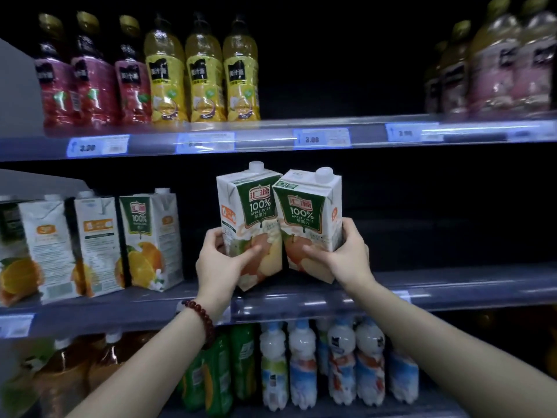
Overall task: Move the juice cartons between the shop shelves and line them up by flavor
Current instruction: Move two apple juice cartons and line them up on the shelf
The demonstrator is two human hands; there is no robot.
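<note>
- Leftmost, three orange juice cartons (99, 245) standing in a row on the middle shelf (452, 289), only the right one showing its front, the other two turned side-on.
- Next, a gap of bare shelf between the orange row and the two apple cartons.
- Left hand (224, 260), beaded bracelet (202, 319) at the wrist, gripping the left apple juice carton (248, 218) low down, thumb across the front, fingers behind.
- Carton tilted, top leaning right, seemingly lifted off or just at the shelf edge; contact underneath hard to tell.
- Right apple juice carton (310, 218) touching the left one along the upper edge, leaning left, likewise raised or barely resting.
- Right hand (343, 251) wrapped round that carton's lower right side, thumb on the front.
- Farther right, only dark shelf.
- Step in hand, by the look of it: setting the apple pair down as a group of its own beside the orange one.
- Next move likely calls for: straightening both cartons upright, lowering flat onto the shelf, fronts facing out, sides flush, then sliding left toward the orange row without knocking the near carton.
- Also worth doing later: turning the two side-on orange cartons to face forward.
</note>
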